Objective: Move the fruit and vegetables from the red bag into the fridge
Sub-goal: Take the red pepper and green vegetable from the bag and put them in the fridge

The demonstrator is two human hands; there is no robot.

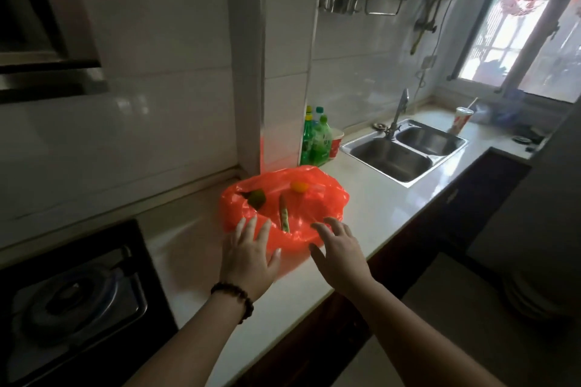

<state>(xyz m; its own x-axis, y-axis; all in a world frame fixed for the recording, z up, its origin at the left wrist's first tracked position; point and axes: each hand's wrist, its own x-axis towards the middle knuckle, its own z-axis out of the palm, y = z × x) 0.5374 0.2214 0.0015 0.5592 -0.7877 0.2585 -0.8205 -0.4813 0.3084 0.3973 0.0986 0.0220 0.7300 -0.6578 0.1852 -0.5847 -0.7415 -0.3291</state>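
Both hands are spread, fingers straight, gripping nothing: the left hand (pixel 250 253) and right hand (pixel 341 250) reach over the near edge of the red bag (pixel 301 207) on the counter (pixel 377 204).

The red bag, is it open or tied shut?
Open. The red bag lies spread on the counter, showing an orange fruit, a green one and a long pod.
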